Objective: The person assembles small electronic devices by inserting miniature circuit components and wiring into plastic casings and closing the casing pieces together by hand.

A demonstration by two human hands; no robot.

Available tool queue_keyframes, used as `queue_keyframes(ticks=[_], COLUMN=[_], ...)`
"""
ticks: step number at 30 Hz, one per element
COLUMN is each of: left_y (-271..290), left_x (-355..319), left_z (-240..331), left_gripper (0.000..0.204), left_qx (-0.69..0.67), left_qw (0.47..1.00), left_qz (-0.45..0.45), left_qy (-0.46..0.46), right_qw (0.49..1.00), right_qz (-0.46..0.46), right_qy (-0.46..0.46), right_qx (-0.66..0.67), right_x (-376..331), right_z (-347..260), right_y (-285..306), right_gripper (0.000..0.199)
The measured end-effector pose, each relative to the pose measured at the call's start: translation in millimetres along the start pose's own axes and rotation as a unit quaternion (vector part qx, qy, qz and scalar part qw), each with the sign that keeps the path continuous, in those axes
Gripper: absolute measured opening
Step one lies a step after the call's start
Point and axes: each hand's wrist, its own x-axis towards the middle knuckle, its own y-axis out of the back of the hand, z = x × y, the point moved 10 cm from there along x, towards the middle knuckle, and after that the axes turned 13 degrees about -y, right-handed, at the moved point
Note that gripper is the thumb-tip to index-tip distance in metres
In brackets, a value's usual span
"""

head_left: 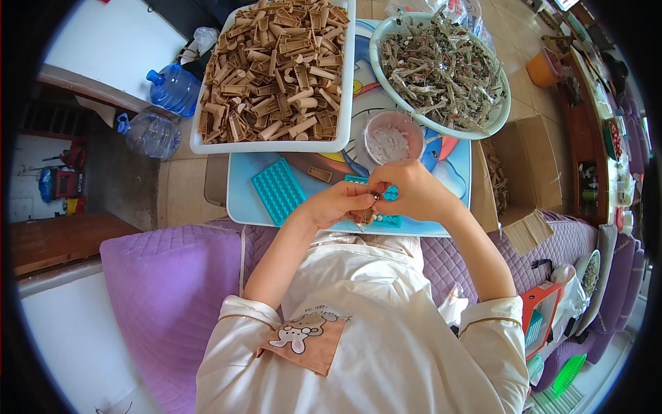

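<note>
My left hand (338,205) and my right hand (412,188) meet over the near edge of the small table, fingertips pinched together. Between them shows a small dark shiny part (376,196), too small to name. Under my left fingers is a brown plastic piece (364,215), mostly hidden by them. Beneath my hands lies a teal tray with cavities (392,221), partly covered. A second teal tray (278,190) rests to the left. One brown plastic half-shell (319,174) lies beyond my left hand. Just past my right hand stands a pinkish tub (418,132) with whitish contents.
A white bin (276,146) heaped with brown plastic shells takes up the far left. At the far right stands a pale green basin (507,103) full of tangled wired parts. A cardboard box (534,162) is right of the table, water jugs (152,134) left.
</note>
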Motion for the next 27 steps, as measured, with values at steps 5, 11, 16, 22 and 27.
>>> queue_keyframes(ticks=[5,11,16,22,27], left_y=[15,27,30,33,27], left_x=[5,9,12,10,10], left_z=[-7,-11,-15,-23,-27], left_gripper=[0.023,0.024,0.024,0.024,0.022], left_qx=[-0.019,-0.027,-0.056,-0.069,-0.042], left_qw=[0.994,0.99,0.985,0.976,0.986], left_qz=[0.107,0.141,0.163,0.208,0.159], left_qy=[0.007,0.014,-0.007,-0.003,0.011], right_qw=[0.998,0.987,0.972,0.974,0.986], right_qz=[0.061,0.154,0.222,0.224,0.155], right_qy=[0.01,0.015,0.033,-0.042,-0.061], right_qx=[0.002,-0.047,-0.064,-0.001,0.028], right_x=[-2,-11,-18,-16,-15], right_z=[14,20,25,41,43], right_y=[6,5,1,4,-2], right_gripper=[0.017,0.019,0.023,0.032,0.037])
